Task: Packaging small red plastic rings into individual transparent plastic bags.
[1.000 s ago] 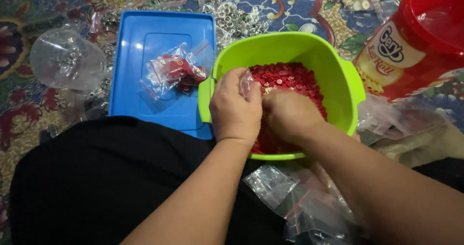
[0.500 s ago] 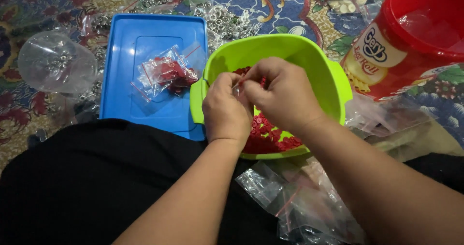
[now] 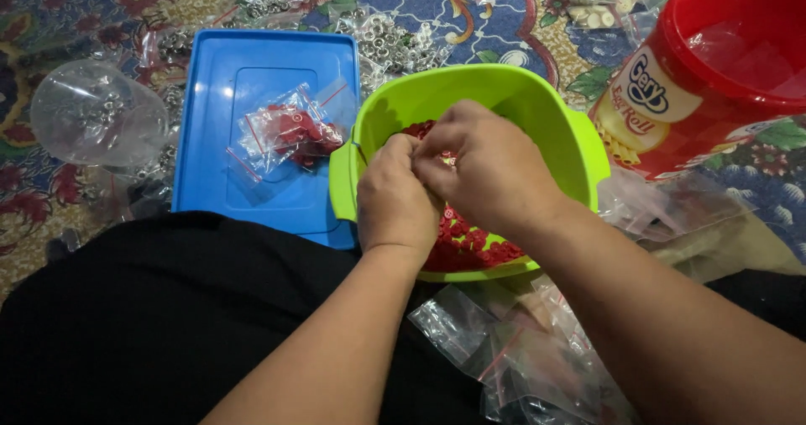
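Note:
A lime green tub (image 3: 537, 98) sits in front of me with many small red pieces (image 3: 470, 245) in it. My left hand (image 3: 395, 198) and my right hand (image 3: 487, 169) are pressed together above the tub, fingers pinched at one spot. What lies between the fingertips is hidden. On a blue lid (image 3: 227, 98) to the left rest small clear bags of red pieces (image 3: 290, 131).
A red plastic bucket (image 3: 722, 73) lies tilted at the right. Empty clear bags (image 3: 512, 349) are piled near my lap. A clear dome-shaped container (image 3: 92, 114) stands at the left. Silver rings (image 3: 395, 43) are scattered on the patterned carpet behind the tub.
Both hands have lifted out of the red pieces and come together above the tub. The right hand now lies over the left fingertips.

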